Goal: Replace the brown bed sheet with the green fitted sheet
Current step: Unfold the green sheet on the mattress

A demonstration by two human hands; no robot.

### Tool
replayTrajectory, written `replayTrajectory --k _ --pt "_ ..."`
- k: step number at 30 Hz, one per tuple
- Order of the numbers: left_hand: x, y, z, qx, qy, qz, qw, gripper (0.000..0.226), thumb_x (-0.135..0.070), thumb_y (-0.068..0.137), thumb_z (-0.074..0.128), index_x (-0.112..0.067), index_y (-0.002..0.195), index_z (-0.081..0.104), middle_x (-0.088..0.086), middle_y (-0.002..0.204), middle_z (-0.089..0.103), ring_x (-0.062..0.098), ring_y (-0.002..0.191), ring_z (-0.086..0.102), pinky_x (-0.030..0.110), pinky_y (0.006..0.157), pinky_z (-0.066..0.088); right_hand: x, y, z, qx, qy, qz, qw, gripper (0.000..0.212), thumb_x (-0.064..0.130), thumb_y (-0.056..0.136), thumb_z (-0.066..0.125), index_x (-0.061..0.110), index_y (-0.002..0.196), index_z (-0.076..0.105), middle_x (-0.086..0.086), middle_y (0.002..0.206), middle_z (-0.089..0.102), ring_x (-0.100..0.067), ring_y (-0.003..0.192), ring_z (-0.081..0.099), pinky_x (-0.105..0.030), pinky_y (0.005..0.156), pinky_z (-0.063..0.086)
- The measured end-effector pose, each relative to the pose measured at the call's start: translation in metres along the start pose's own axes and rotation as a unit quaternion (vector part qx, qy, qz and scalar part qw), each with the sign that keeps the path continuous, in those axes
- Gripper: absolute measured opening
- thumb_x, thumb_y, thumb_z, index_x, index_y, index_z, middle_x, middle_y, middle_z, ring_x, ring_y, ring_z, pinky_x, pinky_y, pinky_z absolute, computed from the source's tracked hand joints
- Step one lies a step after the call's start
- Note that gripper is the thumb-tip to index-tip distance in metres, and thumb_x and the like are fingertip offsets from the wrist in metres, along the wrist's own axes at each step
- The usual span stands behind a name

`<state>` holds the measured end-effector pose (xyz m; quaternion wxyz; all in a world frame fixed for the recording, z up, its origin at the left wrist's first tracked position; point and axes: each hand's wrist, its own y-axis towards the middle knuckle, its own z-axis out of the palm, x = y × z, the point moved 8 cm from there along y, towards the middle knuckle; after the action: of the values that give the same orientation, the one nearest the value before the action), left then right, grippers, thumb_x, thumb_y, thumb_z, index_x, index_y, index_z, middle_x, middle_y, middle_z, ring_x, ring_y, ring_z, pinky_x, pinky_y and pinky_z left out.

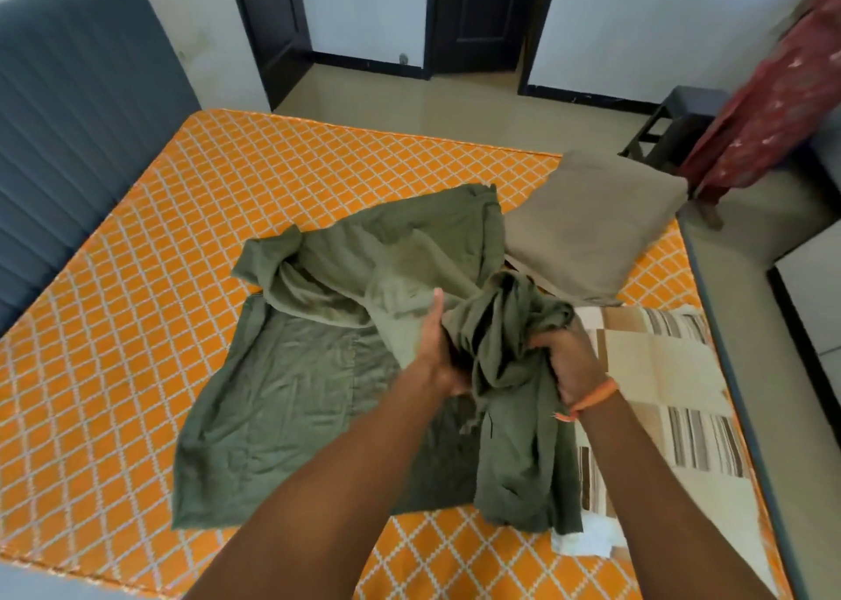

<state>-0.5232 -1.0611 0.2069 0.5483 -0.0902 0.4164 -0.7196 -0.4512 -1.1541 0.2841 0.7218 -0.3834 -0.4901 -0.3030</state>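
Both grips are busy with the soft olive-green fitted sheet (346, 372): our right hand (569, 363) is curled tightly round a bunched handful of it, while our left hand (434, 349) lies against the cloth with the fingers fairly straight, and we cannot tell whether its thumb pinches a fold. The sheet lies half opened in the middle of the bare orange mattress with the white diamond quilting (182, 244), partly over a folded beige and brown striped cloth (660, 372) (perhaps the old sheet). A plump grey-brown square pillow (596, 231) sits just beside it.

We judge the step is unfolding. To do it well, we should search for the gathered elastic corner, shake the thin, creased fabric loose, then spread it toward the padded grey ribbed headboard (68, 121).
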Motion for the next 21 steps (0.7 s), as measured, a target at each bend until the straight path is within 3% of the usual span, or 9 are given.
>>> replayTrajectory --k 3,5,7,9,10,13,16,19,21 --pt "-0.019 0.02 -0.008 -0.12 0.171 0.074 0.975 0.027 -0.017 0.106 0.039 -0.003 0.099 0.06 0.011 0.1 0.064 0.028 0.089 0.06 0.037 0.08 0.048 -0.003 -0.002 -0.005 -0.022 -0.057 0.007 0.998 0.037 -0.002 0.056 0.066 0.012 0.089 0.076 -0.016 0.094 0.074 -0.039 0.097 0.068 -0.052 0.088 0.055" --pt "-0.028 0.03 -0.011 -0.136 0.233 0.09 0.959 0.03 -0.006 0.105 0.041 0.003 0.081 0.056 0.005 0.082 0.059 0.035 0.1 0.063 0.031 0.083 0.047 0.006 -0.003 -0.015 -0.043 -0.202 -0.025 0.978 0.04 0.011 0.059 0.078 0.017 0.099 0.073 -0.008 0.102 0.073 -0.03 0.101 0.067 -0.051 0.094 0.053" --pt "-0.034 0.021 0.011 -0.063 0.253 0.129 0.957 0.011 -0.01 0.092 0.062 -0.002 0.087 0.067 0.015 0.085 0.07 0.032 0.091 0.068 0.038 0.085 0.055 0.012 0.0 -0.028 -0.045 -0.365 -0.076 0.927 0.083 0.02 0.059 0.09 0.024 0.132 0.052 -0.006 0.133 0.054 -0.021 0.125 0.049 -0.046 0.111 0.039" --pt "-0.041 0.009 0.045 0.007 0.326 0.179 0.928 0.025 -0.01 0.073 0.064 -0.008 0.097 0.069 0.022 0.106 0.07 0.032 0.098 0.067 0.047 0.096 0.053 0.007 0.003 -0.031 0.026 -0.399 -0.115 0.909 0.131 0.028 0.054 0.094 0.031 0.154 0.011 -0.004 0.156 0.024 -0.012 0.143 0.026 -0.038 0.118 0.024" --pt "-0.039 0.003 0.064 0.057 0.357 0.186 0.913 0.036 -0.01 0.066 0.062 -0.006 0.1 0.068 0.023 0.109 0.068 0.033 0.101 0.065 0.049 0.099 0.051 0.006 0.001 -0.028 0.064 -0.37 -0.128 0.918 0.133 0.027 0.054 0.093 0.035 0.154 0.005 -0.002 0.158 0.024 -0.009 0.143 0.029 -0.033 0.117 0.029" --pt "-0.034 -0.005 0.1 0.123 0.357 0.134 0.916 0.056 -0.016 0.058 0.064 0.015 0.105 0.063 0.034 0.109 0.065 0.039 0.098 0.062 0.056 0.098 0.048 0.031 -0.008 -0.036 0.026 -0.296 -0.196 0.935 0.076 0.03 0.07 0.077 0.043 0.137 0.043 0.013 0.131 0.059 0.001 0.115 0.057 -0.018 0.095 0.046" --pt "-0.03 -0.01 0.102 0.133 0.255 0.076 0.955 0.03 -0.019 0.081 0.056 0.004 0.095 0.07 0.018 0.088 0.072 0.029 0.08 0.067 0.036 0.083 0.055 0.055 -0.007 -0.049 -0.08 -0.349 -0.255 0.898 0.047 0.041 0.076 0.057 0.011 0.113 0.062 0.004 0.099 0.067 -0.001 0.087 0.061 -0.011 0.079 0.045" --pt "-0.045 -0.001 0.055 0.027 0.087 0.132 0.987 0.042 -0.036 0.089 0.055 -0.006 0.116 0.067 0.006 0.091 0.061 0.019 0.074 0.058 0.032 0.075 0.049 0.056 -0.002 -0.058 -0.146 -0.285 -0.249 0.914 0.039 0.038 0.072 0.056 0.012 0.101 0.063 0.008 0.086 0.066 0.014 0.078 0.058 -0.005 0.072 0.042" --pt "-0.039 0.004 0.011 -0.069 0.05 0.102 0.991 0.056 -0.057 0.087 0.057 -0.013 0.121 0.065 0.009 0.101 0.062 0.023 0.084 0.062 0.033 0.083 0.051 0.058 -0.004 -0.051 -0.133 -0.209 -0.23 0.941 0.018 0.021 0.08 0.065 0.017 0.098 0.063 0.019 0.083 0.071 0.014 0.08 0.061 -0.009 0.076 0.046"
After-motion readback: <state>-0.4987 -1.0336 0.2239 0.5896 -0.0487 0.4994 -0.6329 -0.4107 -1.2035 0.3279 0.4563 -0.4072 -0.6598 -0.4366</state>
